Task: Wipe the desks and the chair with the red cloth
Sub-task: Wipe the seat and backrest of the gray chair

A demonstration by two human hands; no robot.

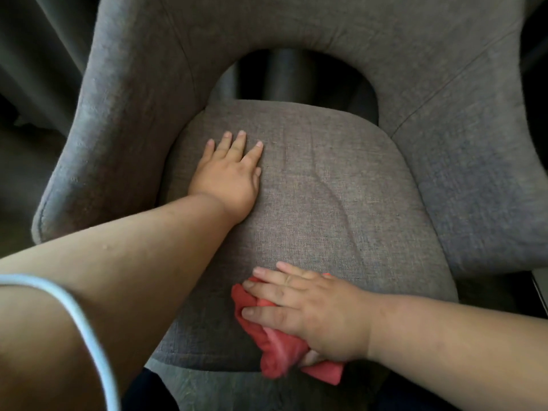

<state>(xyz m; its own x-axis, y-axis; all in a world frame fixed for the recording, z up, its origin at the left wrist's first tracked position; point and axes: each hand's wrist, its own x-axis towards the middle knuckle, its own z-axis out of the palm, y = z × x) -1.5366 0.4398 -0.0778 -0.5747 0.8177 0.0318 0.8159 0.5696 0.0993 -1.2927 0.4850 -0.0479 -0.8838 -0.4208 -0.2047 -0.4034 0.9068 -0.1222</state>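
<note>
A grey fabric armchair [341,179] fills the view, its seat cushion in the middle and a curved backrest with an arched gap behind. My left hand [228,173] lies flat, fingers spread, on the far left part of the cushion and holds nothing. My right hand [308,310] presses the bunched red cloth [275,348] against the cushion's front edge; the cloth pokes out under the fingers and hangs a little over the edge. No desk is in sight.
The chair's padded arms [98,137] rise on both sides of the seat. Dark curtains [44,48] hang behind on the left. A white cord [89,330] crosses my left upper arm. Dark floor shows below the seat.
</note>
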